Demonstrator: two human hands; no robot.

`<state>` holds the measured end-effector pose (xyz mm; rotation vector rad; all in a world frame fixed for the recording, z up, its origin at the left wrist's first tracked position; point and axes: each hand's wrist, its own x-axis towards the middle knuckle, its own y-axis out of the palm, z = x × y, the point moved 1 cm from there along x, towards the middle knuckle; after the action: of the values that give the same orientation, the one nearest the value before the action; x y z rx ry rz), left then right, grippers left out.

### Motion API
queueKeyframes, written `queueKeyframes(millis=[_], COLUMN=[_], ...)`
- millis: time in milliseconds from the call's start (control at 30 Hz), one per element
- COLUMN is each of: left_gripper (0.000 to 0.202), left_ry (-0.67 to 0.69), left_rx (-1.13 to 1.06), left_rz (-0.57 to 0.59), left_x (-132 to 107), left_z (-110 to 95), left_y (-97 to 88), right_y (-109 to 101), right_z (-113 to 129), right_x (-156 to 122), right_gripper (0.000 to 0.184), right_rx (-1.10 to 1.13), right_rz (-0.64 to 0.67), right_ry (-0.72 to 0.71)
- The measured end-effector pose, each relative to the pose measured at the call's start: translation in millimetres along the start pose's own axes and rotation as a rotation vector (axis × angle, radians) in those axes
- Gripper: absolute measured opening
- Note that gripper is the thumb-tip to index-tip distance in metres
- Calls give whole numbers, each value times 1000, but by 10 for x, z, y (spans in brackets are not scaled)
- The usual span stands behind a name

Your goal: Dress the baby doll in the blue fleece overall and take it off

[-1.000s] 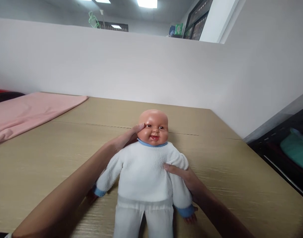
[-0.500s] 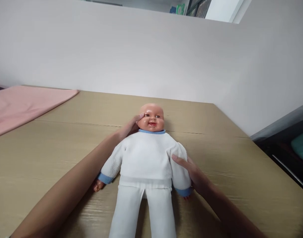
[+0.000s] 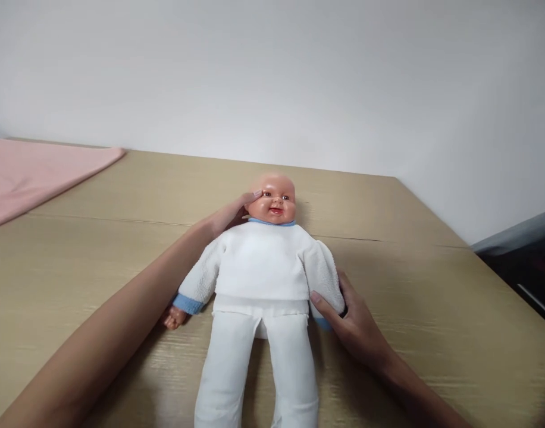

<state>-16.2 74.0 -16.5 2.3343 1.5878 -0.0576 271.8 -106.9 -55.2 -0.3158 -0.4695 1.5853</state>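
Note:
A baby doll (image 3: 263, 261) lies face up on the wooden table, its head toward the wall and its legs toward me. It wears a white fleece top with blue collar and cuffs, and white trousers (image 3: 254, 345). My left hand (image 3: 232, 213) cups the side of the doll's head, thumb near its eye; the other fingers are hidden behind the head. Around the doll's sleeve (image 3: 323, 273) on the right side of the picture, my right hand (image 3: 350, 315) is wrapped, its thumb on top near the cuff and its fingers mostly hidden.
A pink cloth (image 3: 44, 172) lies flat at the table's far left. The table (image 3: 433, 309) ends at a pale wall (image 3: 272, 77) behind. Beyond the table's right edge stands a dark object (image 3: 522, 267) that I cannot make out.
My right hand has slid down the doll's sleeve toward the cuff. My left hand stays at the head. The view has tilted down, so the opening above the wall is out of sight.

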Motion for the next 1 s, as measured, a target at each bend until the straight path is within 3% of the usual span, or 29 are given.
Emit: queueKeyframes(millis=[100, 267, 433, 767, 1000], left_gripper=[63, 54, 58, 55, 54], left_ry=[-89, -26, -38, -52, -17], left_rx=[-4, -75, -90, -47, -38], left_rz=[-28, 38, 62, 41, 92], left_x=[29, 69, 112, 82, 108], left_z=[38, 93, 153, 122, 158], left_y=[-22, 4, -21, 19, 5], right_y=[-9, -12, -21, -10, -7], right_z=[-15, -31, -67, -70, -69], right_x=[10, 12, 34, 75, 83], right_gripper=[62, 54, 49, 42, 38], right_rx=[-63, -185, -286, -250, -253], right_rz=[-6, -59, -158, -110, -105], right_ry=[3, -19, -74, -84, -85])
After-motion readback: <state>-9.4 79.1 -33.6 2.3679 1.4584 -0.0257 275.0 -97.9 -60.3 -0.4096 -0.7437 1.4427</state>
